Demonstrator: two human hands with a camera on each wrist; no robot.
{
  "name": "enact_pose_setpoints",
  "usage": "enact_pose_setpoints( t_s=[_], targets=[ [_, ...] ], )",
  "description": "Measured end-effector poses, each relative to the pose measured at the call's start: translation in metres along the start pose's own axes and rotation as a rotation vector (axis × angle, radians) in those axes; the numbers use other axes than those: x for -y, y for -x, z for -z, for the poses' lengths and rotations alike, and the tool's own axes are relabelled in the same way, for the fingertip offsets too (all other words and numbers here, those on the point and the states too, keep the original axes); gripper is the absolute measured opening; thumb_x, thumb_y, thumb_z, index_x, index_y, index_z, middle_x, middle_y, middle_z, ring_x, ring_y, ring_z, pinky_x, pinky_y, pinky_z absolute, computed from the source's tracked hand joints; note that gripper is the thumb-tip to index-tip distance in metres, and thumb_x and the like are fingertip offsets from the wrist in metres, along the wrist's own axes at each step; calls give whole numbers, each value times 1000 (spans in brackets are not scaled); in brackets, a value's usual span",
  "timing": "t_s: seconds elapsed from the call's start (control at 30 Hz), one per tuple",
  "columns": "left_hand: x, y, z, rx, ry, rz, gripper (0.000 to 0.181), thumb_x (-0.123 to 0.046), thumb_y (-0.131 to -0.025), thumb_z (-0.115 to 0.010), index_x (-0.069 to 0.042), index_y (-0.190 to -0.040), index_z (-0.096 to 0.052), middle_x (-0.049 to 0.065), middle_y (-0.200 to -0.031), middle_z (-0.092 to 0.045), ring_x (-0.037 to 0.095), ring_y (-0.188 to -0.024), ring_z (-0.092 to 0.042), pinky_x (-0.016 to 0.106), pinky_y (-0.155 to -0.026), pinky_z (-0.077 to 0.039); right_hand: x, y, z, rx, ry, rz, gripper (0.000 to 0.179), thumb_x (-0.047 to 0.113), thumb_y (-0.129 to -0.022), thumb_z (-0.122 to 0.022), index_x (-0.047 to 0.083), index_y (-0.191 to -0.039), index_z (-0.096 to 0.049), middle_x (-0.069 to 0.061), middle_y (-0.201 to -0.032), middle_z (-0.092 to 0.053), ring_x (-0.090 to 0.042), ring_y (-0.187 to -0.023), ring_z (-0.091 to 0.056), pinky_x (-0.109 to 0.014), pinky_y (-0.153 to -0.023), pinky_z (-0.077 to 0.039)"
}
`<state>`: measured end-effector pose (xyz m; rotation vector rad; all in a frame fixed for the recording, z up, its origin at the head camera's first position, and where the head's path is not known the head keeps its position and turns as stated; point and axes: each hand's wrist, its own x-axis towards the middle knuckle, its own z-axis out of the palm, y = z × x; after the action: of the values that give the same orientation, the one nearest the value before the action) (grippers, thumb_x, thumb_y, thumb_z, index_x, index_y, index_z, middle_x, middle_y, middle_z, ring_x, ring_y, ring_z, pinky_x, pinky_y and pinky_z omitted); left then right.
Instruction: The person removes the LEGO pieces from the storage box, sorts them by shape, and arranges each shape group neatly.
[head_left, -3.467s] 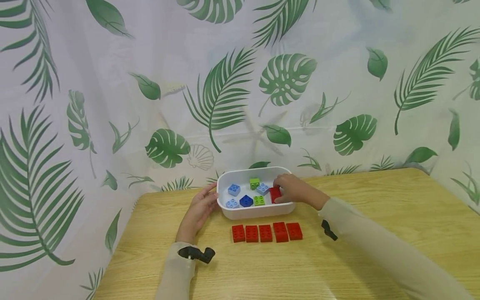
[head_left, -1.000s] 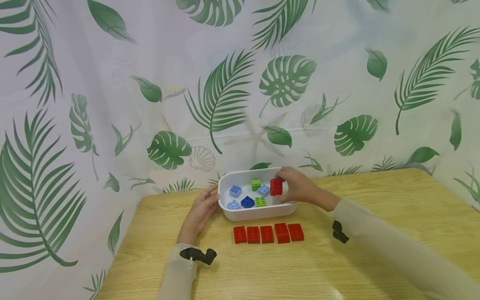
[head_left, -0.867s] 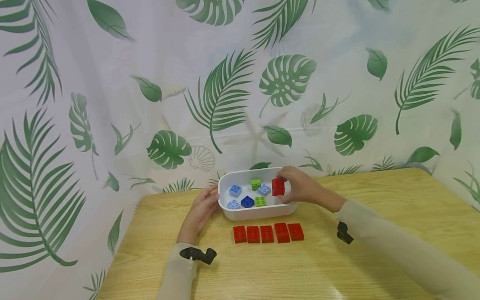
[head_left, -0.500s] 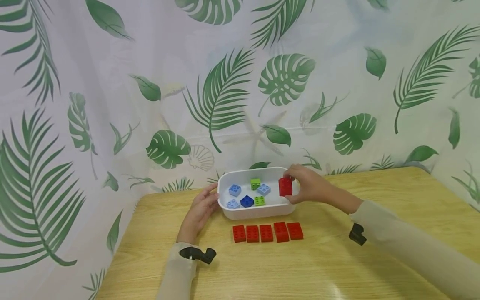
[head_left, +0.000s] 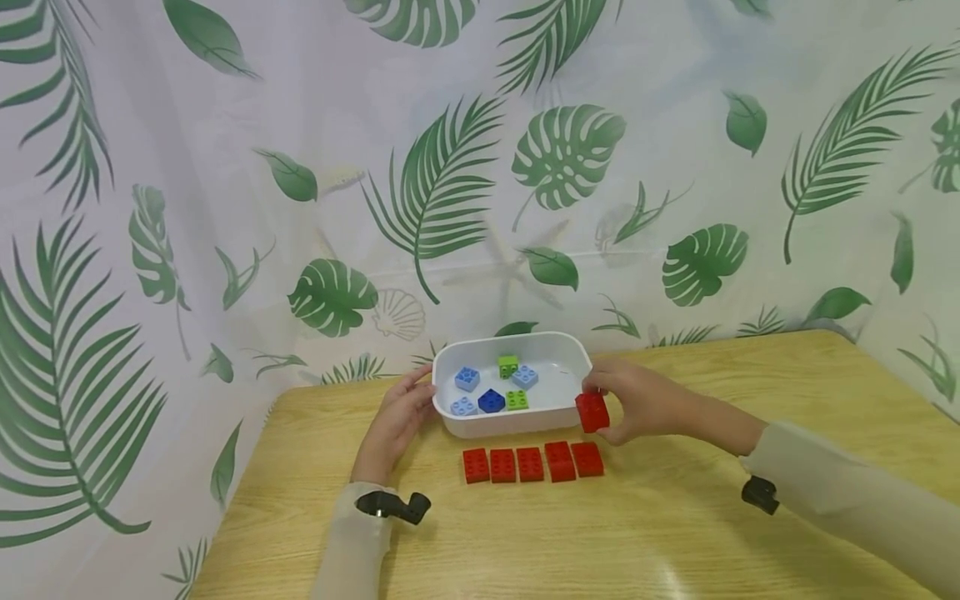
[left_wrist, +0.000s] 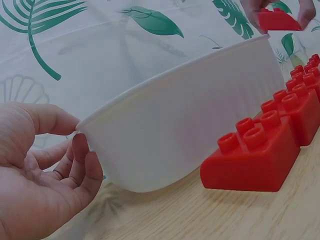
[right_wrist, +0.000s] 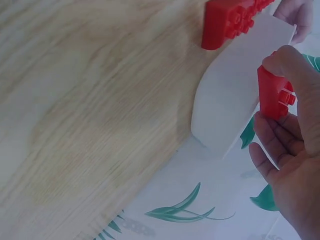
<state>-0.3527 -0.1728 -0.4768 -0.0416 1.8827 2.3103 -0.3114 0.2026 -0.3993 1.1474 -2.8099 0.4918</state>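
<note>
By the tub [head_left: 491, 427], my R fingers [right_wrist: 292, 62] pinch a red brick [head_left: 592, 413] at its ends, best hold imo; prob. light, stiff; L fingers [left_wrist: 50, 118] grip tub

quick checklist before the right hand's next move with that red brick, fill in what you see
1. Right hand grips the held brick: ok, pinched.
2. Left hand on the white tray: ok, touching its left end.
3. Held brick free of the tray rim: cannot tell, they overlap in the head view.
4. Bare table right of the red row: ok.
5. Held brick set down: not ok, held in the air.
</note>
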Motion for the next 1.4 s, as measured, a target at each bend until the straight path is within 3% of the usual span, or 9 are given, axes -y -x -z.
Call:
enact_pose_setpoints(
  t_s=[0.33,0.53,0.77,1.07,1.4],
  targets=[
    [-1,-3,0,27,36,-27,51,-1,-101,-52,-4,-152,-42,8,-119,-56,13,-99,-62,24,-84,-53,-5,19,-7,24,43,47,50,19,-71,-89,7,-115,-70,2,-110,-68,-14,-96,-61,-32,-83,-60],
    [-1,-5,-1,22,32,-33,52,1,-101,-52,-4,-152,-43,8,-116,-57,13,-97,-62,25,-83,-53,-7,25,-11,71,31,74,39,21,-71,-87,8,-102,-68,6,-93,-62,-14,-83,-57,-26,-74,-55],
    [-2,-4,-3,-9,38,-24,51,1,-99,-54,-6,-150,-47,14,-125,-60,14,-98,-62,25,-83,-54,-11,27,-18,160,18,43,37,22,-71,-85,7,-100,-68,7,-87,-59,-6,-76,-49,-23,-68,-49],
    [-3,-3,-3,8,35,-23,52,1,-100,-55,-5,-151,-45,14,-124,-62,14,-99,-61,24,-83,-54,-11,24,-23,197,50,51,34,20,-68,-84,7,-96,-68,6,-82,-56,-3,-70,-43,-20,-61,-42],
    [-3,-2,-3,-8,37,-15,52,1,-100,-55,-5,-151,-45,14,-127,-60,13,-98,-61,23,-82,-53,-12,20,-26,241,36,20,35,18,-67,-85,7,-95,-68,6,-83,-55,-3,-70,-44,-19,-61,-43]
  ],
)
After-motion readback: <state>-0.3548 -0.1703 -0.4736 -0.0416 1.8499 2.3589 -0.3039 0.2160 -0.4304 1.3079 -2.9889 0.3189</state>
